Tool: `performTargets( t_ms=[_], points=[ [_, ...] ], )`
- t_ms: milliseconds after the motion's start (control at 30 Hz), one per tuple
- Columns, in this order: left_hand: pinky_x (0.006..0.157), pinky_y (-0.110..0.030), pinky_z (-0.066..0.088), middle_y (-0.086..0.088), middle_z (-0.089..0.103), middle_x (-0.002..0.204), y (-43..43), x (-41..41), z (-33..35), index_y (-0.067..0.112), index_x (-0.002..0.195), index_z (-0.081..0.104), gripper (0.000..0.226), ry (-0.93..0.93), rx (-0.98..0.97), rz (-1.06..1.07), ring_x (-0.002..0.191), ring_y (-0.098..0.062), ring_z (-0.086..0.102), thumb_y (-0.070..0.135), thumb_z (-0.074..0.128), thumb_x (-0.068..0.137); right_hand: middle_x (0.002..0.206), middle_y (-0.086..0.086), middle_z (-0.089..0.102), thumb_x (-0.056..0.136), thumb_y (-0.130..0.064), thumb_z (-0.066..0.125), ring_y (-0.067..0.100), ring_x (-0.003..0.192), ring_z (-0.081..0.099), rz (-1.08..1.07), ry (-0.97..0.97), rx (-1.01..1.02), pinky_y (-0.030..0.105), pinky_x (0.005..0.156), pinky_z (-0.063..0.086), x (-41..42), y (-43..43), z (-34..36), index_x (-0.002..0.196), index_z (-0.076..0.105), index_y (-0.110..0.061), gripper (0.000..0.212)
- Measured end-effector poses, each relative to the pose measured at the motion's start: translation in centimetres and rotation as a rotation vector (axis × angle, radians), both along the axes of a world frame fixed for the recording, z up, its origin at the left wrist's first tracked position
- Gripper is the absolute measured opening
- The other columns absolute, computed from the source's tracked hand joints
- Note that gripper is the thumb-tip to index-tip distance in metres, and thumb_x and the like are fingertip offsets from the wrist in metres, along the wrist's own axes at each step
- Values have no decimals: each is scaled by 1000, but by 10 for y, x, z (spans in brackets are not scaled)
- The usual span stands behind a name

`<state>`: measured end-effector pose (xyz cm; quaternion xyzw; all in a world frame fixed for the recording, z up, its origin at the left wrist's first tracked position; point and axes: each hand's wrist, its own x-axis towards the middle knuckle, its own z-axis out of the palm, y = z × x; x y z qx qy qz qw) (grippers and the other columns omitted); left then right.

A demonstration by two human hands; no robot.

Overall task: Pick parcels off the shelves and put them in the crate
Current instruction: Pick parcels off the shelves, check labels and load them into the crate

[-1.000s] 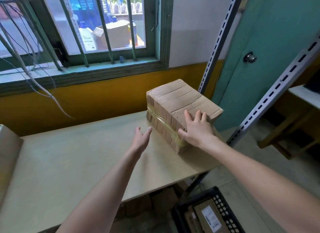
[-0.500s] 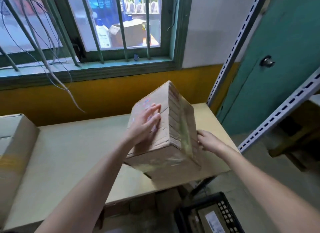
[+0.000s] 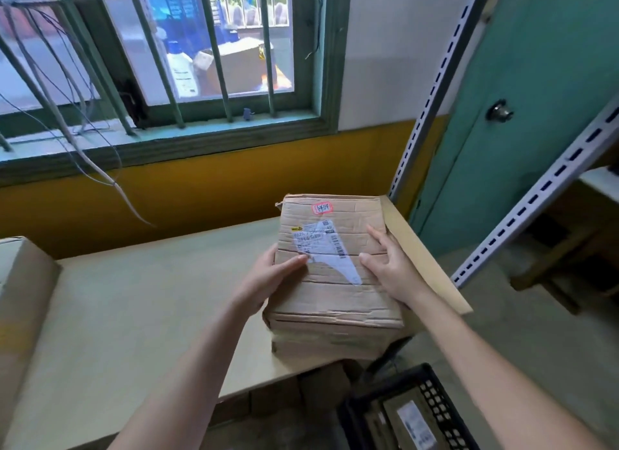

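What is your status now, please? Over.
Left hand and right hand grip parcel by its sides. Parcel at shelf front edge, label up. Crate below, to the right; path looks open.

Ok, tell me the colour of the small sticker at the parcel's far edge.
The sticker is pinkish red with a white middle; head view.

The parcel [image 3: 335, 292], earlier lying ribbed side up on the shelf [image 3: 134, 299], is now turned label up at the shelf's front edge. The left hand [image 3: 268, 282], free before, grips its left side; the right hand [image 3: 393, 272] has moved to its right side.
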<state>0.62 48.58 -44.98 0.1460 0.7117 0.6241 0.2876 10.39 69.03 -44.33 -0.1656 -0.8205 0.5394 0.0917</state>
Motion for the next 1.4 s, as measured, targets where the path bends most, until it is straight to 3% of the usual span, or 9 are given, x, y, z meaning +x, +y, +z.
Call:
performTargets(
  t_ms=[200, 467, 567, 667, 833, 967, 1200, 1300, 1400],
  points=[
    [69, -16, 53, 3, 68, 106, -3, 3, 4, 24, 109, 57, 24, -8, 77, -25, 87, -7, 67, 17, 61, 86, 155, 0, 24, 91, -24, 56, 15, 142, 22, 8, 12, 102, 41, 117, 22, 4, -1, -1, 138, 38, -37, 51],
    [67, -21, 55, 3, 73, 102, -15, 32, 6, 26, 110, 61, 29, -52, 228, 21, 88, -11, 69, 18, 62, 81, 157, -9, 7, 88, -24, 61, 7, 143, 9, -115, 134, 35, 27, 113, 12, 32, -17, -2, 148, 4, -31, 83],
    [67, -24, 56, 5, 72, 105, -25, 48, 5, 34, 108, 62, 31, -30, 266, 2, 91, -13, 69, 26, 63, 78, 154, -1, 25, 87, -28, 63, 14, 140, 27, -178, 118, -172, 32, 114, 24, 53, -27, -4, 149, 11, -26, 81],
    [69, -24, 56, 7, 69, 111, -32, 70, 8, 39, 111, 60, 35, 46, 276, -33, 95, -14, 68, 25, 64, 80, 138, -3, 48, 89, -23, 60, 10, 126, 46, -209, 184, -213, 16, 101, 39, 90, -46, -10, 141, 31, -23, 59],
    [72, -20, 54, 13, 67, 113, -19, 113, 17, 32, 123, 50, 40, 105, 224, -262, 100, -8, 65, 15, 57, 88, 137, 1, 49, 91, -8, 55, -1, 115, 52, -505, 290, -303, 7, 92, 41, 162, -73, -22, 144, 26, -16, 61],
    [76, -18, 53, 8, 60, 122, -11, 158, 0, 20, 133, 40, 47, 72, 196, -462, 103, -3, 62, 5, 51, 90, 132, -11, 53, 83, -28, 57, -6, 116, 51, -703, 237, -335, 11, 95, 40, 235, -99, -50, 138, 33, -30, 61],
    [68, -23, 53, 3, 69, 104, 25, 249, -80, 23, 115, 57, 34, -65, -325, -733, 82, -7, 67, 35, 64, 84, 130, 8, 57, 88, -12, 57, 26, 120, 53, -1151, 95, -645, 49, 107, 38, 361, -142, -130, 130, 43, -28, 47],
    [75, -27, 53, -2, 68, 107, 42, 280, -119, 16, 123, 56, 42, -134, -492, -844, 88, -14, 66, 37, 60, 87, 133, 8, 55, 89, -9, 55, 26, 116, 56, -1380, 65, -794, 45, 103, 43, 397, -146, -159, 138, 38, -26, 55],
    [51, -13, 43, 4, 64, 99, 56, 311, -148, 19, 115, 58, 39, -170, -594, -864, 70, -5, 57, 46, 57, 87, 132, 9, 56, 89, -9, 55, 24, 112, 57, -1624, 76, -924, 38, 95, 46, 427, -141, -185, 141, 34, -26, 59]
  ],
)
